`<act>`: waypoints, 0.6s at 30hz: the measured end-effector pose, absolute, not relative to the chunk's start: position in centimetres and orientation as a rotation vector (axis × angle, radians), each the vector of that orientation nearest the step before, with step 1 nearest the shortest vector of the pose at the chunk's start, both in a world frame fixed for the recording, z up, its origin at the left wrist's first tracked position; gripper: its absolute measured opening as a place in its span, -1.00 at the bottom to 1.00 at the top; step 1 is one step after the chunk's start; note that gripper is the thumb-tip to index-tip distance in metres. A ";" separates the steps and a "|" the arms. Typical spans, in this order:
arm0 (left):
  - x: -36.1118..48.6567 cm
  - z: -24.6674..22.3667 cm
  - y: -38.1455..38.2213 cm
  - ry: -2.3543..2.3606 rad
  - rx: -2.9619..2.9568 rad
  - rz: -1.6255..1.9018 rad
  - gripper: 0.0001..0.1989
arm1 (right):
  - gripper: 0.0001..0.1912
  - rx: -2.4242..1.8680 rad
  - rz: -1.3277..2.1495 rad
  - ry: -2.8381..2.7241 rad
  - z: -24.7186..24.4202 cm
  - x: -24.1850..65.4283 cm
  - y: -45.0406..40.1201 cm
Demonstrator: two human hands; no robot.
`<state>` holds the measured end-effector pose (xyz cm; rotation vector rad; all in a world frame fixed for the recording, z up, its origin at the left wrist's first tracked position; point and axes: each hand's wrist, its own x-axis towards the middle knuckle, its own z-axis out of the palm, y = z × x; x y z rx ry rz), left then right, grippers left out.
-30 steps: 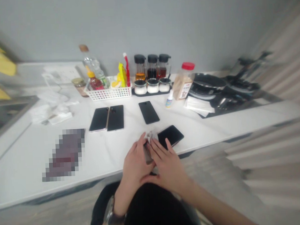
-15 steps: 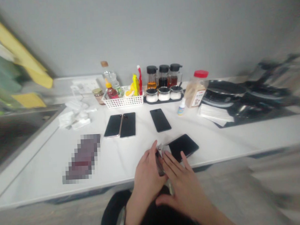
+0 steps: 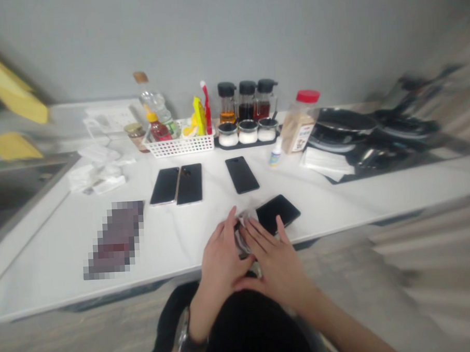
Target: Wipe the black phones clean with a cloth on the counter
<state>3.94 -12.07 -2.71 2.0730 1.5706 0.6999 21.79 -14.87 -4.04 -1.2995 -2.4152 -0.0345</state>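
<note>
Basket (image 3: 185, 146) holds red bottle (image 3: 160, 131); right hand (image 3: 275, 257) touches tissue (image 3: 249, 214).

From my screen I count four dark phones (image 3: 165, 186) (image 3: 189, 185) (image 3: 242, 174) (image 3: 278, 214), two at 9 o'clock, one dead centre, one at 4; two hands (image 3: 221, 257) (image 3: 276, 256) at 6, with one crumpled sheet (image 3: 249, 214) and one part-hidden item (image 3: 241, 242); three black-capped bottles (image 3: 228, 106) (image 3: 247, 105) (image 3: 266, 102) and three white-filled jars (image 3: 228, 139) (image 3: 248, 137) (image 3: 268, 135) near 12; one basket (image 3: 181, 146) at 10; one red-lidded jar (image 3: 299, 124) at 2.
</note>
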 end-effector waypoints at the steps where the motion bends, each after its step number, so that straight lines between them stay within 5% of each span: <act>1: 4.0 -2.6 -12.1 1.583 2.064 0.698 0.06 | -0.06 -1.294 -0.038 -2.428 -4.0 22.5 -15.3; 8: 4.1 -2.8 -12.3 1.551 2.123 0.774 -0.03 | -0.11 -1.648 -0.203 -2.229 -4.0 27.4 -13.4; 18: 3.7 -3.3 -11.8 1.596 2.129 0.725 0.01 | -0.10 -1.466 -0.046 -2.358 -4.5 24.6 -16.0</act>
